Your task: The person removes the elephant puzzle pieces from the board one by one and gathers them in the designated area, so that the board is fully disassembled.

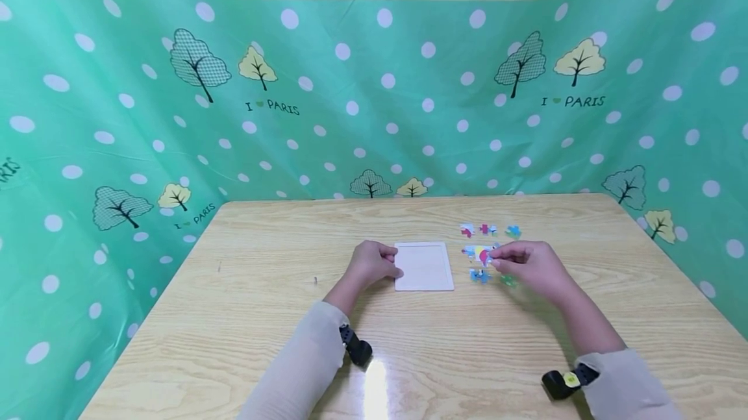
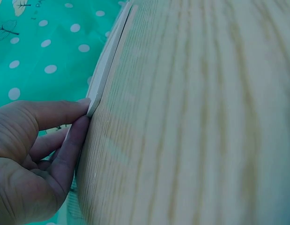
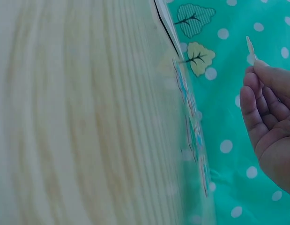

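On the table lies a square, pale puzzle tray with a thin raised rim. My left hand holds it by the left edge; the left wrist view shows the fingertips pinching the corner of the tray. Over to the right, my right hand pinches a puzzle piece between thumb and finger, lifted off the table. From the head, the held piece overlaps the colourful pieces behind it, so its outline is hard to tell. Loose puzzle pieces lie around and below that hand.
Farther back are a pink and white piece, a dark pink piece and a blue piece. A green piece sits under the right hand. The wooden table ends at a green dotted curtain.
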`<state>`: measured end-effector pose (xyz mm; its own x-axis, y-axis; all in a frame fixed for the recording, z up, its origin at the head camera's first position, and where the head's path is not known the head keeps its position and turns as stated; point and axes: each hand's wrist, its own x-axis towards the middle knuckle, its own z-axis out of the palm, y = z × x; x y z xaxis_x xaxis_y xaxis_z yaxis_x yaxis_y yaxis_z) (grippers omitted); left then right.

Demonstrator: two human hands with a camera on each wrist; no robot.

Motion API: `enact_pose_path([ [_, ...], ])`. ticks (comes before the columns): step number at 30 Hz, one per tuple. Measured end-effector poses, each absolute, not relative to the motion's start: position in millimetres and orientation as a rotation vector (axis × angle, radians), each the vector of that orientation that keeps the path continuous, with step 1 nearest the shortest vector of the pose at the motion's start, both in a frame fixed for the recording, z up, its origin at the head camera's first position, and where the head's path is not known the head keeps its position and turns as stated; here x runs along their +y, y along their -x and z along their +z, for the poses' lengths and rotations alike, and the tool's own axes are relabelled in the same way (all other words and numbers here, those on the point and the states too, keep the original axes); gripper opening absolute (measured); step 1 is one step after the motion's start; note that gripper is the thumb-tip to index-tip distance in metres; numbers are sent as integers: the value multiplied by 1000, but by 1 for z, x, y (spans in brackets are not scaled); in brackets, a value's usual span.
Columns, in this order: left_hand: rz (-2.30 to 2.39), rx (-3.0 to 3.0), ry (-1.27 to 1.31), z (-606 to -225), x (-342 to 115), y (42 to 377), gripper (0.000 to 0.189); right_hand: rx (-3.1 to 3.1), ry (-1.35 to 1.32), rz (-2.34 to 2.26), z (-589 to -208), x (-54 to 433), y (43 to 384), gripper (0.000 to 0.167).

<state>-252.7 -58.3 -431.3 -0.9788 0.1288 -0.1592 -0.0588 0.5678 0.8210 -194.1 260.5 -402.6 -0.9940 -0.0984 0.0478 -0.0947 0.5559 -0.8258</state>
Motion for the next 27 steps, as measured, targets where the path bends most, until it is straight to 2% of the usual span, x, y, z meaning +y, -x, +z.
enact_pose_path([
  [27, 1363, 2604, -77, -435, -59, 256, 45, 2833, -18, -1358, -409, 326, 172, 37],
])
